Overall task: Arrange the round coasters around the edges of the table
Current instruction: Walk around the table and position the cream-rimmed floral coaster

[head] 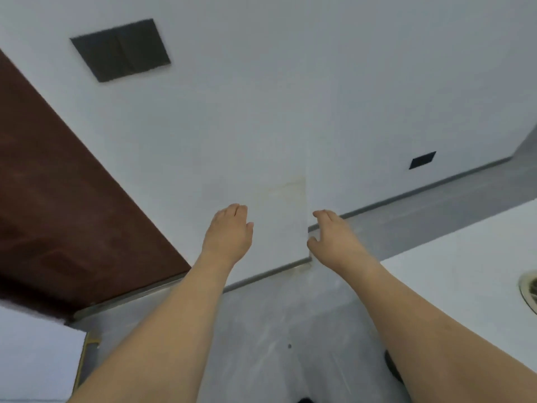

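Both my arms reach forward over the grey floor, away from the table. My left hand (228,234) hangs with fingers loosely curled and nothing in it. My right hand (334,234) is held the same way, fingers slightly apart, empty. A white table (465,274) shows at the right edge. On it, cut off by the frame, lies part of a round coaster with a pale rim (529,289). Neither hand is near it.
A white wall (290,112) fills the view ahead, with a dark square panel (120,50) and a small black plate (422,160). A brown door (58,213) stands at the left. A white surface (35,359) sits at the lower left.
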